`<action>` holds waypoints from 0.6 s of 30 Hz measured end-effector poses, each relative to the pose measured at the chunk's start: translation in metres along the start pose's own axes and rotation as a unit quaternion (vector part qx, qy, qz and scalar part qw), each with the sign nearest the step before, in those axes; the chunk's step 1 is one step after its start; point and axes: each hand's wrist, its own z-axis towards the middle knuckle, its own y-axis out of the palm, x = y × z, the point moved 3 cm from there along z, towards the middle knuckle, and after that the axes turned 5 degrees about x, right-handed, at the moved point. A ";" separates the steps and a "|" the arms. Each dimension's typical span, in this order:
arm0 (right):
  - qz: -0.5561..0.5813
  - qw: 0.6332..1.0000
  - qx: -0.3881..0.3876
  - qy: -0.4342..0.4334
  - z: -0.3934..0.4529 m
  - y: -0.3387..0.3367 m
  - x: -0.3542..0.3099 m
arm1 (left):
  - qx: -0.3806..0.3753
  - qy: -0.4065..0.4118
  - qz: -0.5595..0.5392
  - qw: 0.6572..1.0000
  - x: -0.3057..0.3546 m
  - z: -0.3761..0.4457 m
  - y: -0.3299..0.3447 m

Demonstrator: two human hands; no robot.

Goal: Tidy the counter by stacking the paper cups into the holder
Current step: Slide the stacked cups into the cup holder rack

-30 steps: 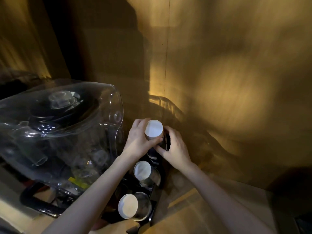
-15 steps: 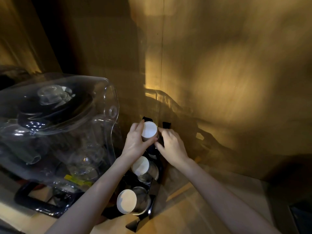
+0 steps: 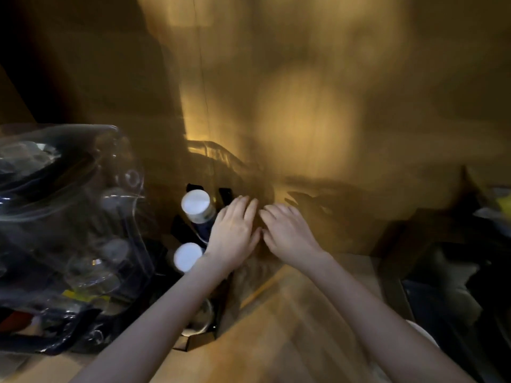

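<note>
A black cup holder [image 3: 224, 195] stands against the wooden wall with stacks of paper cups in it, bottoms up. The rear stack [image 3: 197, 205] shows a round white base. A second stack [image 3: 187, 256] sits in front of it, and a third one lower down is mostly hidden under my left forearm. My left hand [image 3: 234, 233] hovers just right of the rear stack, fingers apart, holding nothing. My right hand [image 3: 287, 230] is beside it, also spread and empty. The picture is blurred by motion.
A big clear plastic cover [image 3: 69, 222] over dark kitchenware fills the left side. The wooden counter [image 3: 276, 335] runs along the bottom, and the wooden wall [image 3: 304, 106] rises behind. Dark boxes [image 3: 448, 258] stand at the right.
Both hands have let go of the rear cup stack and moved right of it with fingers spread. The camera has swung right.
</note>
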 end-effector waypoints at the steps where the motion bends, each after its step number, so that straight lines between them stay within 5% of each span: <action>1: -0.004 1.000 -0.006 0.022 -0.015 -0.003 0.011 | -0.014 0.019 -0.011 1.000 0.016 -0.002 0.008; 10: -0.081 0.961 -0.035 0.263 -0.180 -0.011 0.111 | -0.137 0.174 -0.079 0.972 0.156 -0.030 0.082; 18: -0.021 0.926 -0.093 0.365 -0.279 0.006 0.135 | -0.233 0.206 -0.076 0.947 0.225 -0.065 0.130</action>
